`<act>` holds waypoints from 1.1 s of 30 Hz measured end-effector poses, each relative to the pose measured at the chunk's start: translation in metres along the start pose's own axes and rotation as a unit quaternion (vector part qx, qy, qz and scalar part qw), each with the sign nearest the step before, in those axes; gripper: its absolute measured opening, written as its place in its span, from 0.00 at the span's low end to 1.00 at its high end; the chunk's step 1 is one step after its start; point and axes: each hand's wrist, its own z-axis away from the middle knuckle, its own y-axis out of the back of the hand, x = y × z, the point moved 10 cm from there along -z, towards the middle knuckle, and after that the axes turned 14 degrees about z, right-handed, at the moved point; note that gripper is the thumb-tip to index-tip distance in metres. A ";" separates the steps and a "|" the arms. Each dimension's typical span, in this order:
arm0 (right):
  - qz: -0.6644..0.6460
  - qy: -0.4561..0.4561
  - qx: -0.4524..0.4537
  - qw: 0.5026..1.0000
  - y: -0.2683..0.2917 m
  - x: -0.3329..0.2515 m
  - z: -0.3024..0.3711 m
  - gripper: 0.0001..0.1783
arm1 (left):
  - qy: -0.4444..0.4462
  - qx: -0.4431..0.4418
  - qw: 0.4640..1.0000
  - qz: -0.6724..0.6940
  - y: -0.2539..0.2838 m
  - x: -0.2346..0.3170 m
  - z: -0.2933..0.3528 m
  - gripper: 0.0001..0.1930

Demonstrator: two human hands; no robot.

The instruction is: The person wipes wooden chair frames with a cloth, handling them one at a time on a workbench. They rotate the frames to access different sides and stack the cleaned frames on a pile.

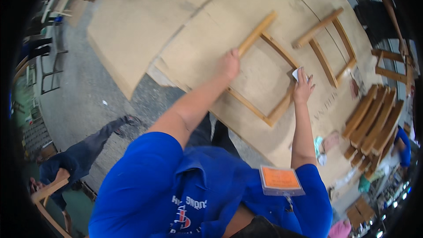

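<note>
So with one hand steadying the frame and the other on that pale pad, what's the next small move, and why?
Probably stroke the pale pad along the rail it rests on. The right hand presses it at the wooden frame's far corner, while the left hand grips the thick side rail, so the frame looks braced on the board table.

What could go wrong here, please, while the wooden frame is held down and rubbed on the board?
The right hand presses a small pale pad at the wooden frame rail's edge; fingers may slip onto bare wood and catch splinters. The left hand grips only one rail, so the frame might pivot on the board. A second frame lies close and could be knocked.
</note>
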 end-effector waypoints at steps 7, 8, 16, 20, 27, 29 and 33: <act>-0.172 -0.080 0.043 0.981 0.048 0.049 0.093 0.27 | -0.023 -0.010 1.000 -0.003 0.004 0.005 0.003 0.20; -0.217 -0.071 0.069 0.971 0.059 0.028 0.112 0.27 | -0.019 -0.015 1.000 -0.007 0.005 0.006 0.001 0.20; -0.080 0.180 -0.028 0.980 0.059 -0.134 0.213 0.35 | -0.012 -0.013 0.999 0.047 0.016 0.007 0.007 0.19; -0.106 0.206 -0.021 0.973 0.076 -0.157 0.193 0.37 | -0.008 -0.016 0.999 0.027 0.014 0.007 0.007 0.22; -0.130 0.239 0.034 0.962 0.085 -0.243 0.151 0.38 | -0.007 -0.029 0.994 0.102 0.009 -0.004 -0.004 0.27; -0.166 0.242 0.059 0.954 0.092 -0.236 0.157 0.38 | -0.008 -0.046 0.987 0.154 0.004 -0.010 -0.008 0.29; -0.141 0.233 0.001 0.962 0.083 -0.226 0.161 0.36 | -0.011 -0.053 0.984 0.170 -0.002 -0.016 -0.015 0.31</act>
